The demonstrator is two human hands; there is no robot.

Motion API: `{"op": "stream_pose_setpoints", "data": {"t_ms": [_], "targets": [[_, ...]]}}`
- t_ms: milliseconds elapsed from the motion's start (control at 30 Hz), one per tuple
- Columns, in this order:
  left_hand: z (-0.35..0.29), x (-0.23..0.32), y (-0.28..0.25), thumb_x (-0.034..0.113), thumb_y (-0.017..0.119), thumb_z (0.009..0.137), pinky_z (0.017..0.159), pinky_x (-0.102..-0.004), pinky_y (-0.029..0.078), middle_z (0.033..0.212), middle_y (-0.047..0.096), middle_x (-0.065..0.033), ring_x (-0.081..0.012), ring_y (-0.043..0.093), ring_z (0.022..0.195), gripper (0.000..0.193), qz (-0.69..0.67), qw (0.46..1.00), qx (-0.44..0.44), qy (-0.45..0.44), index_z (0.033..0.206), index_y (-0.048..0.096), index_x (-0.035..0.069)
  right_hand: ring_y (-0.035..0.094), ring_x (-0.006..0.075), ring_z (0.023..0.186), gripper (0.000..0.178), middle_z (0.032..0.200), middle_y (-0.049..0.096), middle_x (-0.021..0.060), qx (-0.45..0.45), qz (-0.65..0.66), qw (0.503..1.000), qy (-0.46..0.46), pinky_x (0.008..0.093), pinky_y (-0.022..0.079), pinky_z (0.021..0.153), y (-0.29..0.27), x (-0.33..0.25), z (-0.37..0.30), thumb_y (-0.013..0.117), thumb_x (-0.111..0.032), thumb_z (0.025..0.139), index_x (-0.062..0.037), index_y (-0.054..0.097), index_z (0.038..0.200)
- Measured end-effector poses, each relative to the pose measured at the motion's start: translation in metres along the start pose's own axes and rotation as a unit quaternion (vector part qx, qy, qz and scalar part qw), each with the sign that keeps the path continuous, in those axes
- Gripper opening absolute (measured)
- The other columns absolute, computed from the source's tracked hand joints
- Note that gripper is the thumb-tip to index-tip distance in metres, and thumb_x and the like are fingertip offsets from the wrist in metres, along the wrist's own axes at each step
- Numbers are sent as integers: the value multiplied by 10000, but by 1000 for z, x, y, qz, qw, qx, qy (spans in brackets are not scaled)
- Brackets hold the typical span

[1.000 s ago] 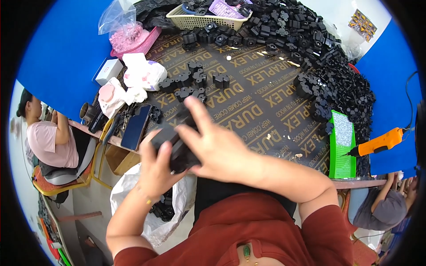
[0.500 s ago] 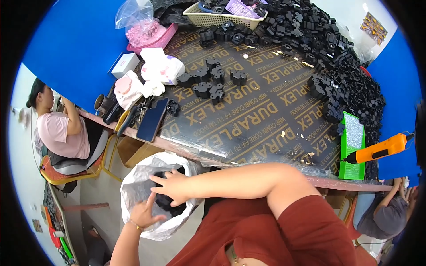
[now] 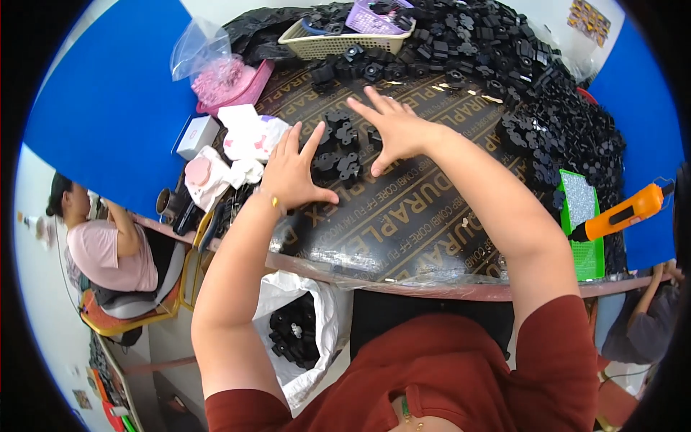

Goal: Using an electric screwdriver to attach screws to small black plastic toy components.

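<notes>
A small cluster of black plastic parts lies on the dark printed tabletop. My left hand is at the cluster's left side, fingers spread and thumb pointing right. On the other side, my right hand reaches over with its fingers stretched out and thumb apart. Neither hand holds anything; whether the right fingertips touch the parts I cannot tell. Below the table edge stands a white sack with more black parts inside it.
Black parts are heaped along the back and right. A beige basket and a pink basket stand behind. At right, an orange electric screwdriver hangs by a green tray of screws. White packets lie left; a person sits beyond.
Both hands have left the sack and moved up over the table, one on each side of the black parts. The sack's contents now show.
</notes>
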State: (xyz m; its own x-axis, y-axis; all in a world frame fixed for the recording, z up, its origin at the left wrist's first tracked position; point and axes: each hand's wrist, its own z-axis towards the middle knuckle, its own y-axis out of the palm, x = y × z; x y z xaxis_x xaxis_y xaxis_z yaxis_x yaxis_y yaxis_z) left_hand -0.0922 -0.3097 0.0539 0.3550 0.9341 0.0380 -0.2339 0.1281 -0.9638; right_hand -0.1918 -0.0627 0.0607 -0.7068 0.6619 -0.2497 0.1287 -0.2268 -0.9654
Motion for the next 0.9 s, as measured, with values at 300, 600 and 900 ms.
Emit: {"op": "stream_pose_setpoints", "data": {"t_ms": [300,600,900], "targets": [[38,-6,35,589,871,462,957,-464,405,1302,537,-150,-336,548,1170,1292,-66,995,-56,50,1509,269,129,208,437,1428,1282,1545,136,309,-45,85,987,-131,452,250,1157,45,22,38,895,-494,467,-23,273,1483],[1,21,29,270,828,507,886,-423,429,1142,559,-111,-305,571,1043,1000,-108,991,-1,78,1419,432,169,370,500,1305,905,1481,214,340,82,202,968,-122,466,352,1091,68,-30,-28,842,-349,599,-49,449,1357],[-3,40,20,265,859,469,876,-420,421,1162,556,-127,-301,572,1040,954,-104,985,45,126,1351,509,178,316,522,1321,860,1476,194,355,210,201,948,-129,504,332,1089,70,-48,-63,840,-349,617,17,497,1315]]}}
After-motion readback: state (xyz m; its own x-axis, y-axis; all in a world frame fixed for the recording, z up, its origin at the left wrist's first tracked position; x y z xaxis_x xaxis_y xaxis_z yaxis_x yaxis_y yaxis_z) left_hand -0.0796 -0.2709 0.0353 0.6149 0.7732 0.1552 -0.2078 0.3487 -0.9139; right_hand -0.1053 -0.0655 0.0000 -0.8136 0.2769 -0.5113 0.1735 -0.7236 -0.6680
